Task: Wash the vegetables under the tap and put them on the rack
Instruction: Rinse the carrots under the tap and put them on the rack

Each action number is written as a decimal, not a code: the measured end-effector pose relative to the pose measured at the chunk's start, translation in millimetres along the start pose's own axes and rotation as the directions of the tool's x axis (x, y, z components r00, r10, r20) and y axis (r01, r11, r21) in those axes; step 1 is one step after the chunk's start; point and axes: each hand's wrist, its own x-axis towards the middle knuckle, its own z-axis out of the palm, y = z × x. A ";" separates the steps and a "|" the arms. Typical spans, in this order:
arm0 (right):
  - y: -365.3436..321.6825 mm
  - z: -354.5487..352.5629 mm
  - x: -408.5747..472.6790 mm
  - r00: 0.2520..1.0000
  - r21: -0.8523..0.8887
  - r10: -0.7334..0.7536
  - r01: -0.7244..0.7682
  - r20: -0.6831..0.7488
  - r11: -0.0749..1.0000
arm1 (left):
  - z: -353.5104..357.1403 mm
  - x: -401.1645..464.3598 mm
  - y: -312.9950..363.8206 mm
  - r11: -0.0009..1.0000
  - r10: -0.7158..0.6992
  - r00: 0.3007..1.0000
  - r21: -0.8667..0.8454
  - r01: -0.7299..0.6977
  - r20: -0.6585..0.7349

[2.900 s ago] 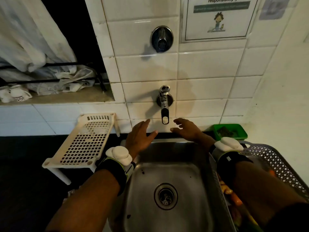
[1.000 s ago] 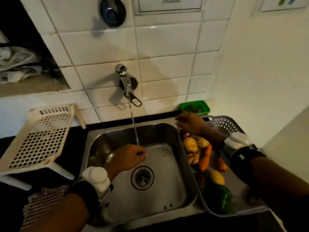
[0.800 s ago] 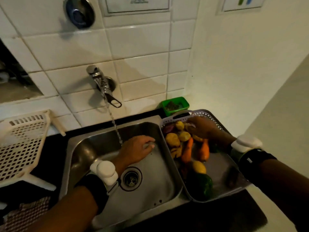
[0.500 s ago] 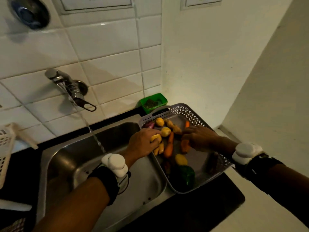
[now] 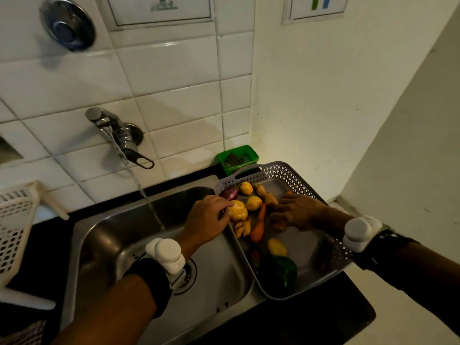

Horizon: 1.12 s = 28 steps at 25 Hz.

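Note:
A grey perforated basket to the right of the steel sink holds several vegetables: potatoes, a red onion, ginger, a carrot, a green pepper. My left hand reaches over the basket's left rim, fingers closed around a large yellow potato. My right hand lies inside the basket, fingers curled over a second orange carrot, mostly hidden beneath it. Water runs from the wall tap into the sink. The white slotted rack stands at the far left.
A small green tub sits against the tiles behind the basket. A white wall closes in right of the basket. Dark countertop runs along the front. A checked cloth lies at the lower left corner.
My left hand left the water stream in the sink, crossed to the basket and closed on the yellow potato. My right hand dropped from the basket's far rim onto the carrot.

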 end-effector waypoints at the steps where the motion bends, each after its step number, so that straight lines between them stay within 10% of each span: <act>1: 5.6 -5.6 -0.5 0.996 0.056 0.052 -0.048 -0.070 0.997 | -3.2 -1.6 -4.0 1.000 -0.013 1.000 -0.010 0.012 -0.015; 5: 3.0 -69.9 7.2 0.844 0.556 0.456 -0.243 -0.283 0.795 | -16.0 -19.6 -23.5 0.992 -0.118 0.992 -0.044 0.117 -0.035; 10: -35.6 -137.2 100.8 0.774 0.874 0.547 0.016 -0.318 0.485 | -38.7 -46.5 -53.6 0.891 -0.440 0.898 -0.138 0.433 -0.023; 16: -90.7 -151.5 225.2 0.851 0.993 0.513 0.113 -0.116 0.037 | -77.7 -58.8 -67.3 0.424 -0.826 0.563 -0.683 0.595 -0.022; 20: -104.8 -154.6 248.2 0.875 0.987 0.476 0.145 -0.093 -0.074 | -99.5 -62.5 -64.0 0.172 -0.846 0.518 -0.854 0.491 0.128; 28: -112.7 -169.2 277.0 0.869 0.891 0.493 0.199 0.031 -0.407 | -76.1 -53.5 -52.8 0.505 -0.764 0.631 -0.731 0.459 -0.132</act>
